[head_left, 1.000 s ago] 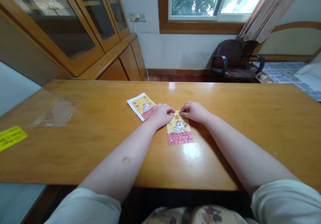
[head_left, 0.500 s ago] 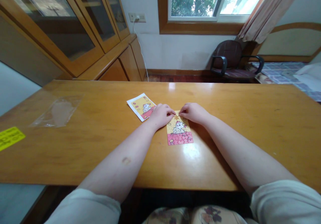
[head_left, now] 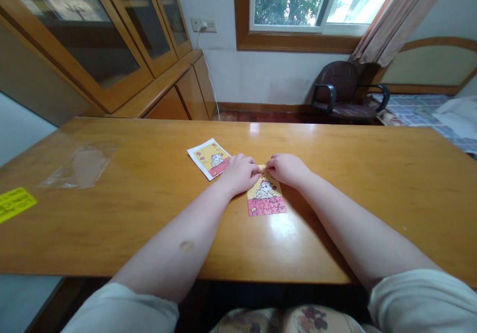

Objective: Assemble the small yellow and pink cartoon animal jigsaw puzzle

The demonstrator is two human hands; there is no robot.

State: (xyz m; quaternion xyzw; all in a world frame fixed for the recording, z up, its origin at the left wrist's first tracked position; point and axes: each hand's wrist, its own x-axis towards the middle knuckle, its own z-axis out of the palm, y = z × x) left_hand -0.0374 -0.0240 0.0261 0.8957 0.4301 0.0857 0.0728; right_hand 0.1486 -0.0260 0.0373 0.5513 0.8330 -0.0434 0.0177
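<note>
A small jigsaw puzzle [head_left: 266, 205] lies flat on the wooden table, a white cartoon animal on yellow above a pink band with visible piece lines. Over its upper left edge, my left hand [head_left: 242, 173] rests with fingers bent and pressed together. My right hand [head_left: 286, 169] comes in from the other side, thumb and finger pinched at the top part of the puzzle. The fingertips of both hands nearly meet and cover that part; whatever they pinch is hidden. Beside my left hand lies a white-bordered card [head_left: 209, 158] with the same picture, partly covered by the hand.
A clear plastic bag [head_left: 84, 166] lies on the left of the table [head_left: 149, 144], with a yellow printed label [head_left: 17, 204] near the left edge. Beyond the table stand a glass-door cabinet [head_left: 149, 25], an armchair [head_left: 339, 92] and a bed [head_left: 417, 109].
My fingertips have drawn a little closer together at the puzzle's top. A star-shaped brown patch that showed between them is now mostly covered. The view has shifted slightly.
</note>
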